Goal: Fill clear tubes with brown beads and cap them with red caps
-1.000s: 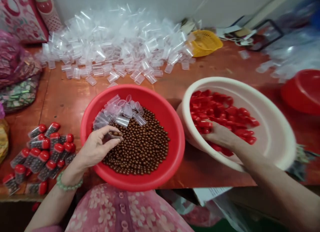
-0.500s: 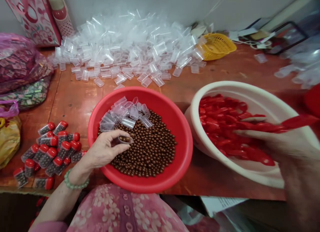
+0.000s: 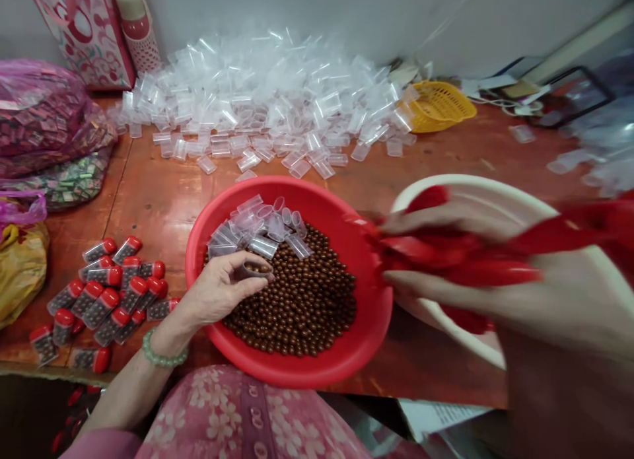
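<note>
A big red-brown table (image 3: 158, 181) is under it all. On it, a wide heap of clear tubes (image 3: 257, 96) sits behind the red bowl (image 3: 292, 370). A white bowl (image 3: 495, 201) is right of the red bowl. Left of the red bowl lies a pile of filled tubes (image 3: 102, 307) with red tops. The right hand (image 3: 495, 304) is blurry, near the red bowl's right edge. Its fingers curl around some red caps (image 3: 426, 251); I can't tell how many. The left hand (image 3: 218, 290) is over the red bowl's left side, thumb and fingers pinching one small tube (image 3: 258, 273). The smallest things are brown balls (image 3: 302, 300): lots lie in the red bowl, and a few show inside that small tube.
</note>
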A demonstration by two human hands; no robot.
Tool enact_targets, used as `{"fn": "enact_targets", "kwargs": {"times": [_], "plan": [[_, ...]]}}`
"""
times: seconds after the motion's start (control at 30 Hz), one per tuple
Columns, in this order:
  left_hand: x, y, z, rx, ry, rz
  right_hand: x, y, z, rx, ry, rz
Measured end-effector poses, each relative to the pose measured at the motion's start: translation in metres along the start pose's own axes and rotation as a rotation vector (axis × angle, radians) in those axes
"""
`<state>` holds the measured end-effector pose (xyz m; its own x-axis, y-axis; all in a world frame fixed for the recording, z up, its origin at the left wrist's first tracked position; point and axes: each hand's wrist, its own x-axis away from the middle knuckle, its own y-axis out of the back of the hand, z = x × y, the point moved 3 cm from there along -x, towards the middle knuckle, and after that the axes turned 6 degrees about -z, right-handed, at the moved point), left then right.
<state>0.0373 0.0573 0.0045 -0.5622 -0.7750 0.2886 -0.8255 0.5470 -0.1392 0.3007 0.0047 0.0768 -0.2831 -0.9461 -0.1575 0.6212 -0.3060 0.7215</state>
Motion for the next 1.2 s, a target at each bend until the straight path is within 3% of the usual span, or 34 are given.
{"fn": "enact_targets", "kwargs": {"times": [0.03,0.1,0.23,0.3,0.47,0.6,0.7,0.8,0.9,1.0,1.2], "plan": [[0.001,0.001,0.000,0.015,-0.001,-0.015,-0.004,-0.017,0.010,-0.080,0.077,0.144],[0.003,0.003,0.001,0.063,0.006,-0.033,-0.010,-0.050,0.015,-0.135,0.097,0.357],[0.007,0.008,0.003,0.154,0.025,-0.017,-0.018,-0.097,-0.007,-0.176,-0.046,0.603],[0.009,0.009,0.004,0.168,0.032,0.013,-0.021,-0.108,-0.020,-0.055,-0.034,0.620],[0.011,0.010,0.005,0.191,0.029,0.005,-0.021,-0.104,-0.027,0.327,0.161,0.476],[0.009,0.008,0.006,0.156,0.036,0.011,-0.008,-0.086,0.015,0.367,0.305,0.251],[0.008,0.006,0.009,0.125,0.012,0.041,0.000,-0.087,0.060,0.060,0.476,0.375],[0.008,0.005,0.010,0.122,-0.037,0.080,-0.002,-0.096,0.084,-0.066,0.569,0.580],[0.008,0.007,0.011,0.073,-0.059,0.090,-0.010,-0.105,0.085,-0.066,0.589,0.697],[0.007,0.009,0.010,0.019,-0.058,0.086,-0.014,-0.108,0.080,-0.109,0.574,0.736],[-0.001,0.010,0.006,0.041,-0.081,0.015,-0.010,-0.102,0.065,-0.250,0.374,0.651]]}}
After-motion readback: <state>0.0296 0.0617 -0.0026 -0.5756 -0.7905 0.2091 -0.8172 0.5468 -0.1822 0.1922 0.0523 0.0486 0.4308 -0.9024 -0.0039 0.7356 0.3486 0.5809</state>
